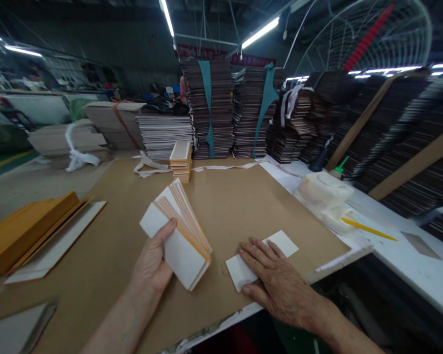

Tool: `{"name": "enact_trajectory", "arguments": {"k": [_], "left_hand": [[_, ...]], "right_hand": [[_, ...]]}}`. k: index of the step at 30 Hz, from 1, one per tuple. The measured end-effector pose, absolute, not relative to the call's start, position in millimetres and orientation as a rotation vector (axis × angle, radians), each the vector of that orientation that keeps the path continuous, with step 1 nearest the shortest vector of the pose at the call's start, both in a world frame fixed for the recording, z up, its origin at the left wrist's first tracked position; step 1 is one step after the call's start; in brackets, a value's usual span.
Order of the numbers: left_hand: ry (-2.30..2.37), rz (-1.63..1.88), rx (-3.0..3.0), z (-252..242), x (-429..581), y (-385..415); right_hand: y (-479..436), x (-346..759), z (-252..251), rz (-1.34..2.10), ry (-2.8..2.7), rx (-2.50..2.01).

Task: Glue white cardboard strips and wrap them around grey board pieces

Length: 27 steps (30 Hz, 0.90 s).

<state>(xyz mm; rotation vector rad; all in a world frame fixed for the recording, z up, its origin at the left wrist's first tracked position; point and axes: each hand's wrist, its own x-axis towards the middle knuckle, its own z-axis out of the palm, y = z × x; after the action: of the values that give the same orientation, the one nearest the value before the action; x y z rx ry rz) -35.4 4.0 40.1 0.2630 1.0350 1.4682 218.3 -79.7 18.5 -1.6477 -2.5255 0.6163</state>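
Observation:
Fanned out in my left hand (155, 260) is a bundle of white cards (179, 250) with orange edges, the thumb pressed on its top face. The bundle is held tilted above the brown board. Under my right hand (271, 275) lies a single white card (284, 243), flat near the board's front edge. The right hand's fingers are stretched out across this card, palm down, and cover its middle. Farther back on the board stands a small stack of similar cards (180, 162) with orange edges.
A brown board (229, 196) covers the table. Orange sheets (33, 226) lie at left, a grey panel (16, 329) at front left. Tall stacks of dark boards (216, 108) line the back. At right are a white tub (323, 189), a yellow stick (369, 228) and a large fan (369, 34).

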Motion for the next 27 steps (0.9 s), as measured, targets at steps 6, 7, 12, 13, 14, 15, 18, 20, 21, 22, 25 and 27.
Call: {"name": "enact_trajectory", "arguments": {"k": [6,7,12,13,14,15,18,20,21,22,25,27], "left_hand": [[1.036,1.342,0.333,39.3,-24.2,-9.6],[1.028,1.329,0.337,38.1,-23.9,-10.9],[0.891,1.228,0.371,30.0,-22.5,-16.4],[0.855,1.214,0.389,28.2,-22.2,-17.5],[0.821,1.199,0.412,26.6,-22.1,-18.6],[0.786,1.179,0.44,25.1,-22.1,-20.0],[0.659,1.086,0.532,23.0,-22.3,-24.3],[0.573,1.027,0.563,23.2,-22.4,-26.3],[0.536,1.007,0.569,23.6,-22.5,-26.7],[0.505,0.994,0.573,24.0,-22.6,-26.8],[0.439,0.981,0.603,24.4,-23.6,-25.9],[0.415,0.983,0.62,23.8,-24.5,-25.1]], "right_hand": [[-83.4,213.0,8.4,0.532,-2.395,-1.761],[-83.5,213.8,7.4,0.544,-2.372,-1.741],[-75.3,214.6,18.5,0.721,-1.992,-1.467],[-71.6,211.0,23.9,0.831,-1.886,-1.407],[-67.6,205.9,29.5,0.977,-1.792,-1.343],[-63.3,199.6,34.9,1.144,-1.711,-1.275],[-50.9,178.6,44.7,1.518,-1.498,-1.084],[-44.6,168.0,44.8,1.612,-1.374,-1.03],[-42.4,164.6,43.6,1.632,-1.319,-1.019],[-41.0,162.6,42.3,1.655,-1.276,-1.003],[-39.9,161.6,39.3,1.715,-1.202,-0.941],[-40.6,162.8,39.0,1.741,-1.183,-0.899]]}}
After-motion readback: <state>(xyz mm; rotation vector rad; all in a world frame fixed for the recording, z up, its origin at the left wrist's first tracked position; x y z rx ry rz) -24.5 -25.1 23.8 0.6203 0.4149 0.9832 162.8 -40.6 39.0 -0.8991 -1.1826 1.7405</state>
